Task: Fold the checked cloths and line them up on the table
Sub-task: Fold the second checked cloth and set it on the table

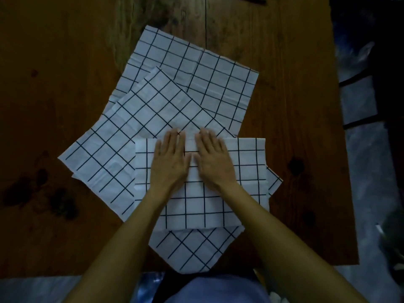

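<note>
Flat hands (192, 160) on folded checked cloth (244, 167)

Table (65, 62) cut off left and top, top cloth's (247, 162) middle hidden under both hands

both forearms are bare, no sleeves reaching them, and the left hand (170, 160) and right hand (213, 159) carry no rings, watch or gloves. below the surface (54, 84) edge shows pale lavender-blue clothing (218, 289).

Left hand (171, 159) and right hand (213, 159) lie flat, palms down, side by side.
</note>
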